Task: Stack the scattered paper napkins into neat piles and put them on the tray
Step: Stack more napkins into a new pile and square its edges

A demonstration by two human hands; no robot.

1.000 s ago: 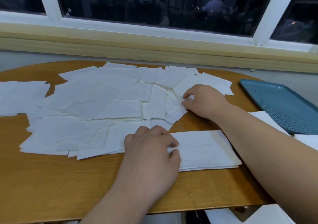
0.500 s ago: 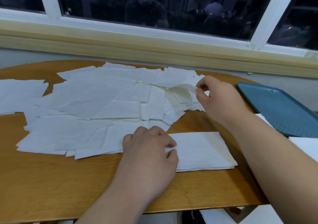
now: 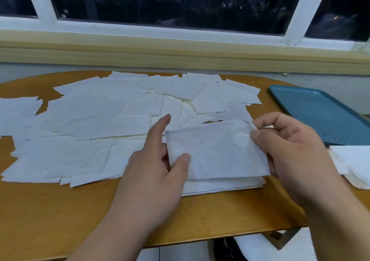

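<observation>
The left hand (image 3: 154, 166) is set at the left edge of a single white paper napkin (image 3: 216, 152). The napkin is pinched there between the thumb, laid on its near left corner, and the fingers behind it, while the index finger is held out straight along that edge. The right hand (image 3: 290, 152) is closed on the opposite edge, where the far right corner is nipped between thumb and forefinger and the paper is slightly crumpled. The napkin is thus held spread out between both hands, just over a squared pile (image 3: 226, 184) of napkins that is set near the front edge of the wooden table (image 3: 60, 210). Whether the held sheet touches the pile cannot be told. Behind and to the left, the scattered napkins (image 3: 96, 120) are spread in an overlapping layer across much of the tabletop. The blue perforated tray (image 3: 320, 112) is placed at the right, beyond the right hand and apart from the pile. A further heap (image 3: 354, 164) of white napkins is seen just in front of the tray. A white-framed window (image 3: 180, 4) with dark panes is seen behind the table.
</observation>
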